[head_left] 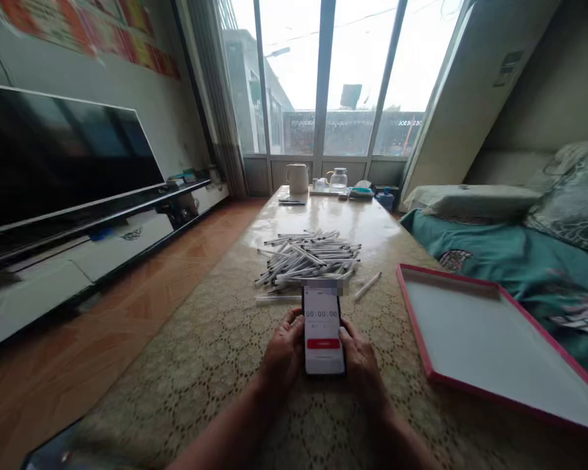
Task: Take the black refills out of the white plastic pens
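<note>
Both my hands hold a smartphone upright over the lace-covered table. My left hand wraps the phone's left edge and my right hand wraps its right edge. The screen shows a 00:00:00 timer above a red button. Just beyond the phone lies a pile of several white pens, with one loose pen to the right of it.
A white tray with a red rim lies on the table at the right. A cream jug, a glass teapot and small items stand at the far end. A TV lines the left wall; a teal sofa is right.
</note>
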